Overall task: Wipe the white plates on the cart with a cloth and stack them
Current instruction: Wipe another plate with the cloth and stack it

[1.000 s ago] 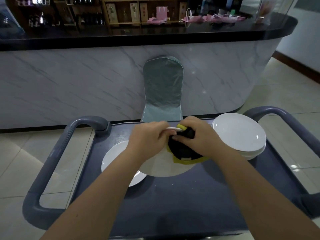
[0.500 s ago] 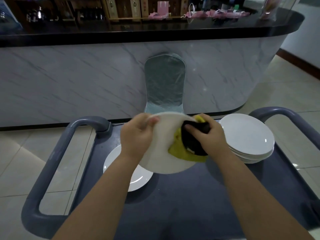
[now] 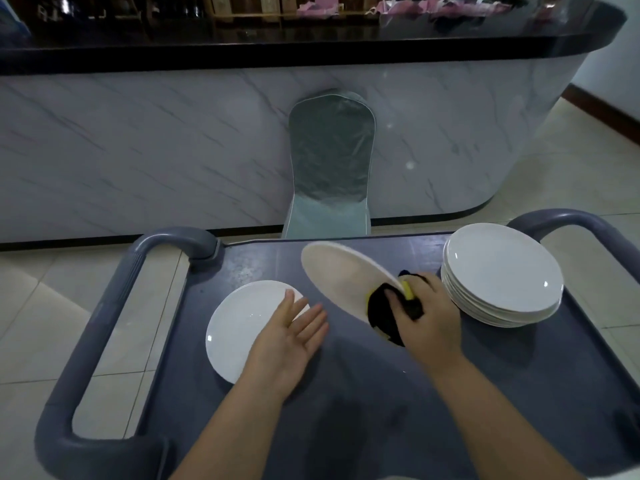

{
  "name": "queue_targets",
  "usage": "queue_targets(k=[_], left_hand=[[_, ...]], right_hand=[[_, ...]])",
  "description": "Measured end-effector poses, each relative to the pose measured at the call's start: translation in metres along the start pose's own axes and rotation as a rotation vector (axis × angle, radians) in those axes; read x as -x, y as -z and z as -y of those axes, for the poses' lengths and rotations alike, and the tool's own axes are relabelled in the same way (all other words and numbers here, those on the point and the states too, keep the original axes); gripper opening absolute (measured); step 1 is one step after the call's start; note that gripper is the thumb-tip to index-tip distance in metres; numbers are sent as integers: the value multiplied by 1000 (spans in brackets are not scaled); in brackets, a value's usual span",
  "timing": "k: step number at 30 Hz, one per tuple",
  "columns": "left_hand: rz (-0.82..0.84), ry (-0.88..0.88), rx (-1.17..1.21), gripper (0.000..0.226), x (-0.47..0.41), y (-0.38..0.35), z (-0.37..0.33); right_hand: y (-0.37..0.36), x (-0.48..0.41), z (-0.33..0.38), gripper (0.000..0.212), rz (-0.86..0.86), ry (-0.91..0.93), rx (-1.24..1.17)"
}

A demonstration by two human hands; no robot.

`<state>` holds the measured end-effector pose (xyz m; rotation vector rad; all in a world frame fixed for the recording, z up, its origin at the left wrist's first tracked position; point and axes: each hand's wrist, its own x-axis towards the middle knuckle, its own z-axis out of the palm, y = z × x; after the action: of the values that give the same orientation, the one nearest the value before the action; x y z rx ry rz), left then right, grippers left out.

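Note:
A white plate (image 3: 341,280) is tilted in the air above the middle of the grey cart (image 3: 346,393). My right hand (image 3: 427,315) grips its lower right rim together with a black and yellow cloth (image 3: 384,313). My left hand (image 3: 289,336) is open, palm up, fingers straight, hovering over a single white plate (image 3: 239,327) that lies flat on the cart's left side. A stack of several white plates (image 3: 502,275) stands on the cart's right side, just right of my right hand.
The cart has raised grey handles at the left (image 3: 104,327) and the right (image 3: 568,220). A chair with a grey cover (image 3: 330,168) stands beyond the cart against a marble-fronted counter (image 3: 138,140). Tiled floor lies on both sides.
My left hand has let go of the plate and dropped open over the flat plate on the left. The held plate, now in my right hand alone, has tilted and moved right toward the stack.

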<state>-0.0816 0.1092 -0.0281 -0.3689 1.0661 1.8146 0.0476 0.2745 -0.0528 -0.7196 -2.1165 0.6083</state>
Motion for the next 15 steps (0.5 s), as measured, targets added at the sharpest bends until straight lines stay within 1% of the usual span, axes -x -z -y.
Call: queue_targets(k=[1, 3, 5, 7, 8, 10, 11, 12, 13, 15], left_hand=[[49, 5, 0, 66, 5, -8, -6], [49, 21, -37, 61, 10, -29, -14], [-25, 7, -76, 40, 8, -44, -19], [-96, -4, -77, 20, 2, -46, -22], [-105, 3, -61, 17, -1, -44, -23], [-71, 18, -14, 22, -4, -36, -23], [-39, 6, -8, 25, -6, -30, -21], [-9, -21, -17, 28, -7, -24, -21], [31, -56, -32, 31, -7, -18, -21], [112, -128, -59, 36, -8, -4, -25]], right_hand=[[-1, -1, -1, 26, 35, 141, 62], [-6, 0, 2, 18, 113, 341, 140], [-13, 2, 7, 19, 148, 439, 166], [-15, 3, 11, 25, 153, 512, 167], [-13, 3, 10, 28, 164, 558, 171], [-1, 2, 5, 28, 206, 618, 154], [6, 2, 1, 25, 224, 586, 118], [15, 1, -1, 23, 229, 494, 53], [23, -3, -2, 22, 219, 349, -30], [33, -21, 1, 21, 142, 40, -158]])
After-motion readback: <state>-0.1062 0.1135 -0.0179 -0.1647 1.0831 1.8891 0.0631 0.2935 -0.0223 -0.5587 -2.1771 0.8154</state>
